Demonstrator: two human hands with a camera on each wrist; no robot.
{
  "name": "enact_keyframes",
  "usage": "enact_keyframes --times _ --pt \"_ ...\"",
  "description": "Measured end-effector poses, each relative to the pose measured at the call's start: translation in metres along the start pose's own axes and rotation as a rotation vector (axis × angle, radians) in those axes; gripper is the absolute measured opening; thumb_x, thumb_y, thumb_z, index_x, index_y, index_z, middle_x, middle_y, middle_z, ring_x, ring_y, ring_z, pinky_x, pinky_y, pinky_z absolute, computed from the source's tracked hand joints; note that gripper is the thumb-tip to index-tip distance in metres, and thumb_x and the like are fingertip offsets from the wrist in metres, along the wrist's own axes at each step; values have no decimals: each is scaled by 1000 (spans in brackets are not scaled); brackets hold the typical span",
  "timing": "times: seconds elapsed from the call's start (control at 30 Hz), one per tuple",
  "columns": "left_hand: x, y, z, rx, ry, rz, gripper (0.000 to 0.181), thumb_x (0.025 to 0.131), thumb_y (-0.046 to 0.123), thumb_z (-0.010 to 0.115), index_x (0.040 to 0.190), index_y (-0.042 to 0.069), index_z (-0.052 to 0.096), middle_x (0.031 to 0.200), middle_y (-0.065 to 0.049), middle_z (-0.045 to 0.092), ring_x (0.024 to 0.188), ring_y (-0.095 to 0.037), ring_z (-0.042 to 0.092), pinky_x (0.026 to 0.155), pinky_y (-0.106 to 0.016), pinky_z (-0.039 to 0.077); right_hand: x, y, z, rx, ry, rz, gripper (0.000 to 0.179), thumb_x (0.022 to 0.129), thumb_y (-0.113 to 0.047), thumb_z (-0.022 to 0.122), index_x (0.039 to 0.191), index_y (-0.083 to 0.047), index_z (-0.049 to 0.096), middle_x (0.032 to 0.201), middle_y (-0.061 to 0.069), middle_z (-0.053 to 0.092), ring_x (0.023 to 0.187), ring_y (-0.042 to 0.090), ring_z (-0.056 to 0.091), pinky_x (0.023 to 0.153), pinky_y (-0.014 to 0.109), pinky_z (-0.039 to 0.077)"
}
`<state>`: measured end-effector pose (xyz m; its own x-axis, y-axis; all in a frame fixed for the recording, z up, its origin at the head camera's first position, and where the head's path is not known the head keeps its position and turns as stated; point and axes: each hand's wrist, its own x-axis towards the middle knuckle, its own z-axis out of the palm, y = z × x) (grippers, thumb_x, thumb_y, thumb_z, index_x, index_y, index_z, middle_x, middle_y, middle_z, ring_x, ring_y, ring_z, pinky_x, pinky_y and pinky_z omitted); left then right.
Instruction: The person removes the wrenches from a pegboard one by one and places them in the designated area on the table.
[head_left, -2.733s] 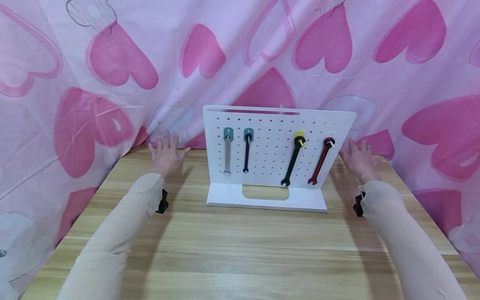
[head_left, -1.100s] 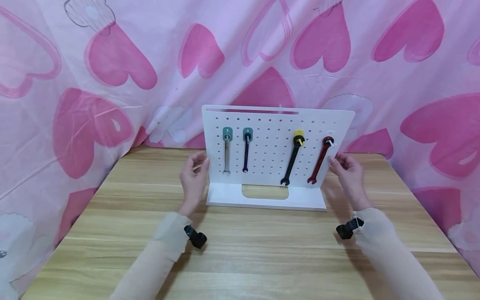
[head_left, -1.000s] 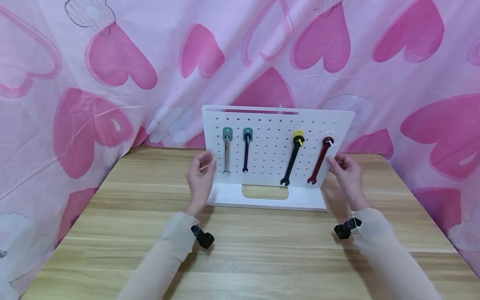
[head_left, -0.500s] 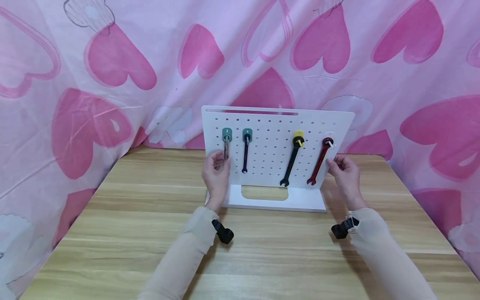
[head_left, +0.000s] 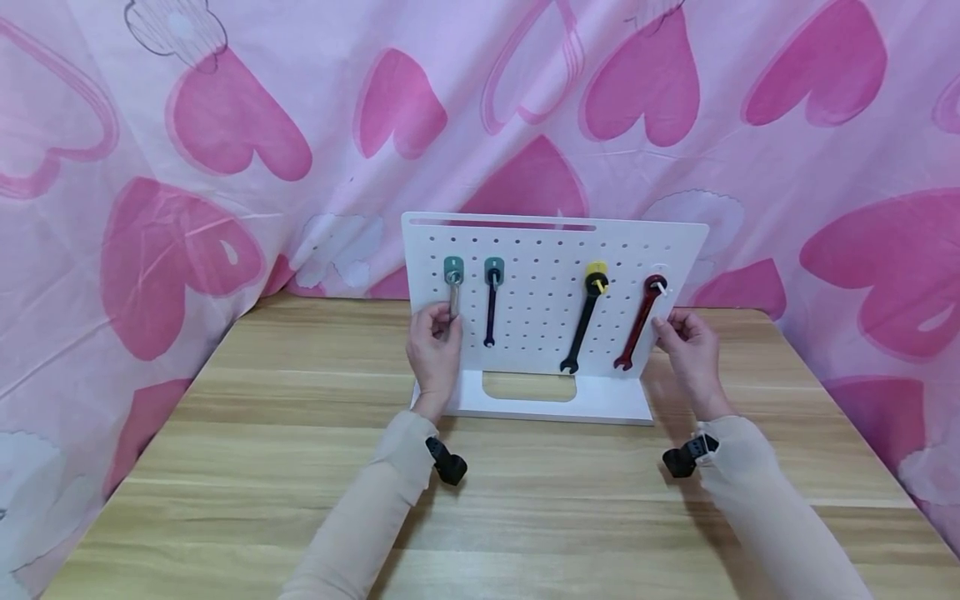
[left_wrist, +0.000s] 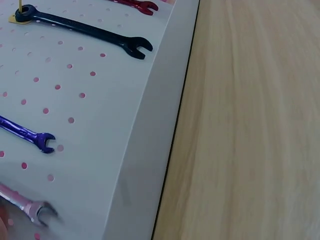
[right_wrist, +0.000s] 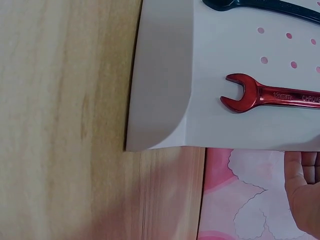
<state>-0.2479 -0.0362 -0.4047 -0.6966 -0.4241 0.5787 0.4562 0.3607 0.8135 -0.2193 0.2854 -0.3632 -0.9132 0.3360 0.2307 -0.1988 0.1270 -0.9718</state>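
My left hand point(head_left: 435, 354) pinches the shank of a silver combination wrench point(head_left: 454, 302), whose ring end is still around its peg on the left of the white pegboard point(head_left: 540, 321). In the head view the hand hides the wrench's lower end; the left wrist view shows its open end point(left_wrist: 37, 210). With the thumb in front and fingers behind, my right hand point(head_left: 692, 354) grips the board's right edge. Also hanging there are a purple wrench point(head_left: 491, 315), a black wrench point(head_left: 581, 329) and a red wrench point(head_left: 640, 325).
The pegboard's base point(head_left: 555, 408) rests on a wooden table point(head_left: 525, 508). Teal holders carry the two left pegs, and a yellow holder point(head_left: 597, 267) carries the black wrench. A pink heart-print cloth point(head_left: 405, 100) hangs close behind the board.
From flat on the table at either side, both hands have come inward. The right took the board's edge; the left reached the silver wrench, whose ring end has shifted slightly on its peg.
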Motion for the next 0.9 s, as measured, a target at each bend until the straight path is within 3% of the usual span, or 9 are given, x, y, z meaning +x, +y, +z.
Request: enact_keyframes --times 0.17,0.4,0.6,0.9 --pt "2 -2 -5 -82 -85 -39 17 83 2 69 98 0 63 95 -13 65 83 -21 64 74 -29 55 3 5 -2 -6 -9 4 2 91 -2 58 92 -2 58 78 -5 58 71 3 55 66 13 53" --pt "4 3 -16 -154 -219 -140 20 84 5 68 104 2 64 98 -14 68 87 -22 63 80 -29 54 12 21 -6 -25 4 -1 5 91 -7 60 90 -11 59 79 -9 59 73 2 56 66 13 53" --pt "5 9 -25 -157 -299 -209 23 85 6 68 107 3 63 102 -14 67 88 -20 61 79 -26 52 13 24 -7 -59 -8 -6 3 92 -10 59 95 -11 59 81 -9 59 76 2 56 68 12 53" --pt "4 17 -42 -181 -411 -260 20 85 6 68 105 3 64 97 -13 67 78 -9 60 71 -19 53 9 15 -7 -58 -36 31 7 92 -11 59 97 -7 58 84 -5 58 78 5 56 69 13 53"
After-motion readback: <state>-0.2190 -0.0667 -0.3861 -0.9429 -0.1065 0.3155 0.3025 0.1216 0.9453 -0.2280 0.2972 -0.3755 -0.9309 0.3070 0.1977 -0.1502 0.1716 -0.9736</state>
